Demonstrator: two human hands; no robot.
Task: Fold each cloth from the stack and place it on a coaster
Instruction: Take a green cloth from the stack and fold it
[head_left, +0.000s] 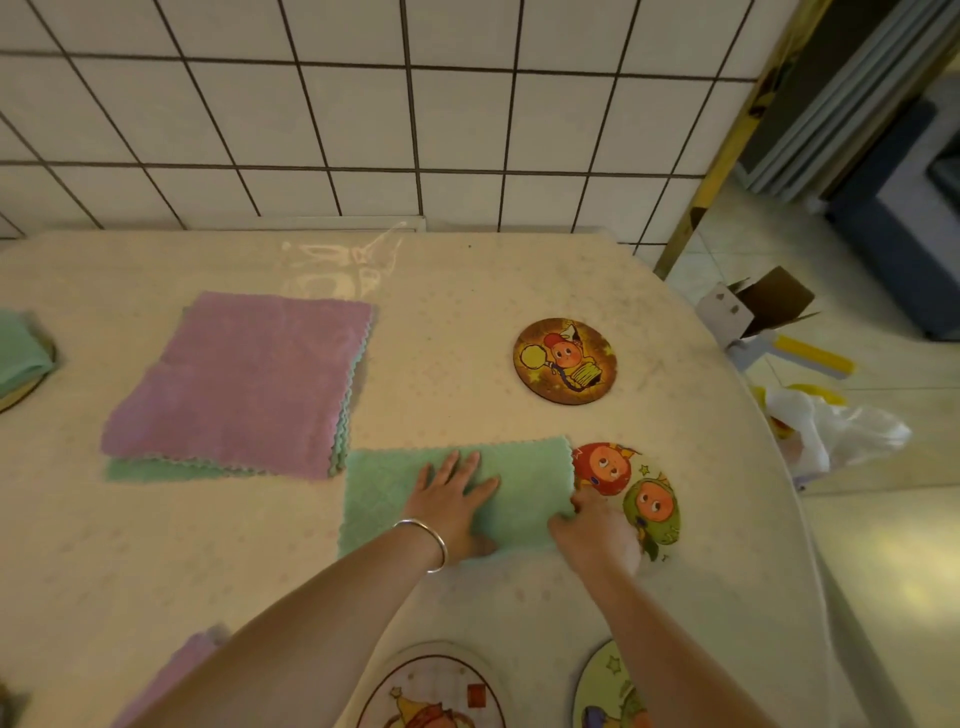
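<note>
Green cloth (457, 488) lies spread flat on the table (156, 561), just right of the stack (244, 384) and touching its near right corner. The left hand (452, 504) rests on this cloth with straight, spread fingers pressing it down; a silver bangle (426, 543) circles that wrist. The right hand (597, 535) pinches the cloth's right edge, fingers curled round a lifted bit of fabric. This hand partly covers a coaster with two cartoon faces (634, 493), which sits right beside the green cloth, the cloth's right edge touching or just overlapping it. The stack has a purple cloth on top and green layers showing at its near and right edges. A brown round coaster (565, 361) lies well right of the stack, beyond the green cloth, bare. Far left of the stack, a folded green cloth (21, 353) sits on another coaster at the frame edge. Nearer than the stack, a purple cloth (176, 670) peeks from behind the left forearm, and two more coasters (431, 691) (608, 686) lie at the bottom edge.
</note>
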